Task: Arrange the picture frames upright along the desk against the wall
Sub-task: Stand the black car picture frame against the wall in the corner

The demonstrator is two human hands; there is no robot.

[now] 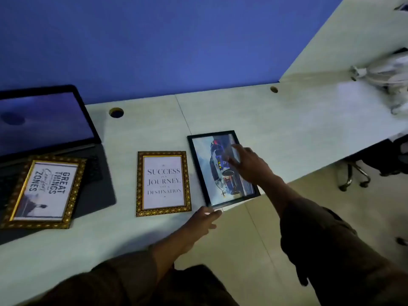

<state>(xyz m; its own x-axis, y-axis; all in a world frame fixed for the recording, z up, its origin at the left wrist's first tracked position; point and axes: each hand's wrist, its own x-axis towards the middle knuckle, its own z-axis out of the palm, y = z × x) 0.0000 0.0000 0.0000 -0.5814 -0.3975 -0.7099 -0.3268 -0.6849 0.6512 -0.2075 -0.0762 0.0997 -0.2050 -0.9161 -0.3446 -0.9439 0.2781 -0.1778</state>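
Observation:
Three picture frames lie flat on the pale desk (287, 120). A black frame with a car picture (212, 173) lies near the desk's front edge, one corner past the edge. My right hand (249, 164) hovers over its glass with fingers spread. My left hand (203, 221) touches its near corner from below, fingers apart. A gold frame reading "Success is a journey" (163, 183) lies just left of it. Another gold frame reading "Great things" (44, 191) rests on the laptop keyboard at the left. The blue wall (176, 40) runs behind the desk.
An open laptop (44, 122) stands at the left, its screen toward me. Two cable holes (116, 112) (274, 89) sit near the wall. White bags or cloth (388, 71) lie on the desk's right wing. A chair base (353, 175) stands under the desk at the right.

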